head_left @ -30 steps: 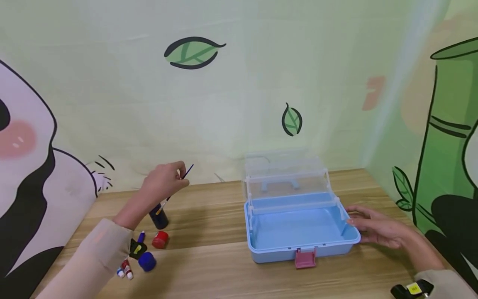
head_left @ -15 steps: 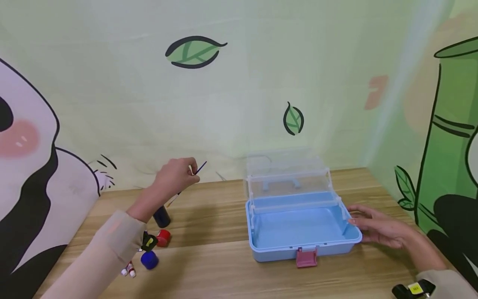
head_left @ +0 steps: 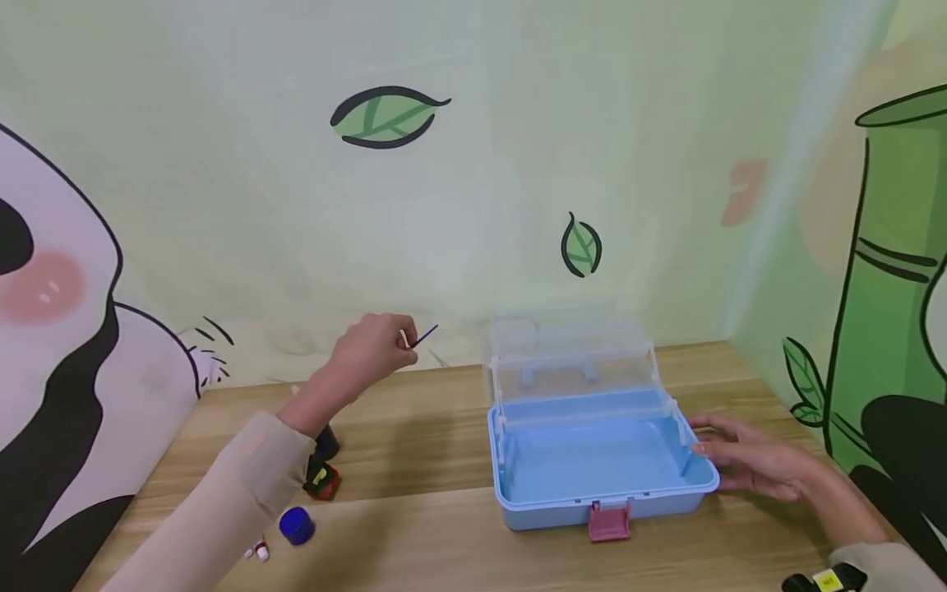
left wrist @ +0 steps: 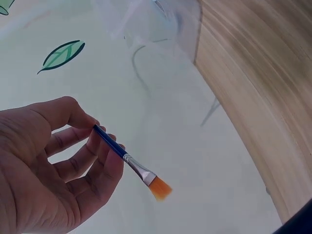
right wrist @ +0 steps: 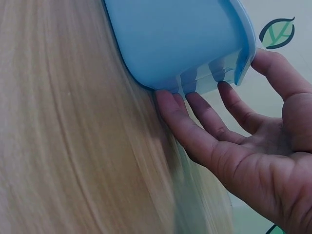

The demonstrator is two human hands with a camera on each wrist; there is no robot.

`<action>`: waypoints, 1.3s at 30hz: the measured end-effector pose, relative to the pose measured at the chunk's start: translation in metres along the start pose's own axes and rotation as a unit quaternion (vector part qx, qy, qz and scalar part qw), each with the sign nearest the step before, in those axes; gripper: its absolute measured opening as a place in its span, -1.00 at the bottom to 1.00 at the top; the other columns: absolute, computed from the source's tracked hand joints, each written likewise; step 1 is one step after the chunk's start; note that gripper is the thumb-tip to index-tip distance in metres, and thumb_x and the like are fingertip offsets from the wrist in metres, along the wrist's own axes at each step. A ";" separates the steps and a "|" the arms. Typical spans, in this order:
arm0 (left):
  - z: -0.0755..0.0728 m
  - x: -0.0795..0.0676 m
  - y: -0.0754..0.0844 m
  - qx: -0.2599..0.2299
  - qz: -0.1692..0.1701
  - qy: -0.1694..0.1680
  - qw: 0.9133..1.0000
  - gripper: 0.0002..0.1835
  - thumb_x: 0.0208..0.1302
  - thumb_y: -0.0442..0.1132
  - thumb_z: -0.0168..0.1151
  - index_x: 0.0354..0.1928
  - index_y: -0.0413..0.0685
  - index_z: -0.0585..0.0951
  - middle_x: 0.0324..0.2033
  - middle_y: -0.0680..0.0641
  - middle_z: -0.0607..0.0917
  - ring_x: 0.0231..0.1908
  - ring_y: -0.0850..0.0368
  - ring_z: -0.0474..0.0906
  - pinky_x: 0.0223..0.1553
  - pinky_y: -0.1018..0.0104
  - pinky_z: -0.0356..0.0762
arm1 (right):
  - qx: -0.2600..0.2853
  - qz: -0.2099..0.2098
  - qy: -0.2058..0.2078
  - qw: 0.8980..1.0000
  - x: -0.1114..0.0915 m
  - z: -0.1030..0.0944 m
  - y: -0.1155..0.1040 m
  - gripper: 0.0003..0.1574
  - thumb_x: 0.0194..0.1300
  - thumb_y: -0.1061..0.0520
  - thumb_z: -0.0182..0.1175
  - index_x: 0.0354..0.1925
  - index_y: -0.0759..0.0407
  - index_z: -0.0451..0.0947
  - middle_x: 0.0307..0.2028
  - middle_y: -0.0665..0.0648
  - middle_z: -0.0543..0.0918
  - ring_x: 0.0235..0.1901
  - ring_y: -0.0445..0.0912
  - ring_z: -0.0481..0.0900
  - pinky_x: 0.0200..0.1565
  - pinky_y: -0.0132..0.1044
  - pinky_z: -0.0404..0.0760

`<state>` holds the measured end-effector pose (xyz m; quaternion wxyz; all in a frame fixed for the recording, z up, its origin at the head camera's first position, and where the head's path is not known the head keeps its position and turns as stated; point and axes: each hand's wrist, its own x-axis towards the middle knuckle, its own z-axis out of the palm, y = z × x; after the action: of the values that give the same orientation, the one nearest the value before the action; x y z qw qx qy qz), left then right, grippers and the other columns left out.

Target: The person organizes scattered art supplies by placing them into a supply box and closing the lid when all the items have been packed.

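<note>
The left hand (head_left: 373,347) pinches a paintbrush (left wrist: 113,142) in the air at ten o'clock from the blue box (head_left: 592,460); the head view hides its bristles, the left wrist view shows them orange. The left sleeve (head_left: 214,497) and wrist gear cover much of a dark bottle (head_left: 326,446) and a red pot (head_left: 322,494) at nine o'clock, leaving only small tube ends (head_left: 262,551), their number unclear. Countable: one brush, one box, one blue pot (head_left: 297,526) towards half past eight. The right hand (head_left: 762,462), fingers spread, touches the box's three o'clock end.
</note>
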<state>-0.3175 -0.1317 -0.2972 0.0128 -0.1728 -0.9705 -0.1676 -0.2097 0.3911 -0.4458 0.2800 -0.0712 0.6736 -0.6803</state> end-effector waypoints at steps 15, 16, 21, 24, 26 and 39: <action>0.001 0.015 0.024 0.025 0.033 -0.015 0.999 -0.91 0.25 -0.25 0.34 -0.21 -0.02 0.70 -0.34 -0.01 0.73 -0.45 0.06 0.57 -0.52 0.22 0.44 | -0.002 -0.003 0.007 1.000 0.002 0.005 0.003 -0.28 0.57 0.18 0.00 0.48 0.33 -0.10 0.21 0.17 0.45 0.15 0.05 0.57 0.16 0.10 0.57; 0.000 0.015 0.026 0.029 0.037 -0.016 0.999 -0.91 0.25 -0.26 0.34 -0.21 -0.02 0.70 -0.34 -0.01 0.73 -0.46 0.06 0.56 -0.52 0.22 0.44 | -0.003 -0.003 0.008 1.000 0.002 0.005 0.003 -0.27 0.57 0.18 0.00 0.49 0.34 -0.11 0.21 0.17 0.45 0.15 0.05 0.58 0.16 0.10 0.57; -0.002 0.018 0.040 0.050 0.057 -0.029 0.997 -0.91 0.27 -0.28 0.30 -0.21 -0.01 0.70 -0.34 -0.01 0.73 -0.47 0.06 0.56 -0.52 0.21 0.43 | -0.017 0.008 0.011 1.000 0.001 0.005 0.002 -0.18 0.59 0.17 -0.02 0.51 0.40 -0.24 0.25 0.20 0.42 0.15 0.02 0.58 0.15 0.09 0.57; -0.003 0.017 0.045 0.064 0.066 -0.037 0.995 -0.92 0.26 -0.28 0.30 -0.22 -0.01 0.70 -0.31 0.00 0.74 -0.44 0.05 0.59 -0.50 0.18 0.46 | -0.023 0.013 0.013 1.000 -0.001 0.004 -0.001 -0.21 0.59 0.17 -0.02 0.50 0.37 -0.21 0.25 0.21 0.41 0.15 0.01 0.58 0.15 0.09 0.57; -0.005 0.017 0.047 0.078 0.067 -0.043 0.994 -0.93 0.26 -0.27 0.30 -0.23 0.00 0.71 -0.30 0.01 0.74 -0.41 0.04 0.61 -0.50 0.16 0.48 | -0.021 0.009 0.009 1.000 -0.001 0.004 -0.004 -0.23 0.59 0.17 -0.02 0.50 0.35 -0.19 0.25 0.19 0.43 0.15 0.02 0.59 0.16 0.09 0.57; -0.024 0.019 0.056 0.157 0.078 -0.046 0.983 -0.93 0.28 -0.26 0.31 -0.22 0.03 0.70 -0.29 -0.01 0.70 -0.40 -0.03 0.58 -0.47 0.07 0.49 | -0.027 0.013 0.001 1.000 0.000 0.003 -0.003 -0.14 0.59 0.17 -0.03 0.50 0.43 -0.32 0.29 0.31 0.34 0.16 0.06 0.57 0.16 0.13 0.56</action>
<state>-0.3169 -0.0832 -0.2552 0.0084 -0.2516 -0.9678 -0.0032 -0.2097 0.3883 -0.4424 0.2861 -0.0691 0.6931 -0.6580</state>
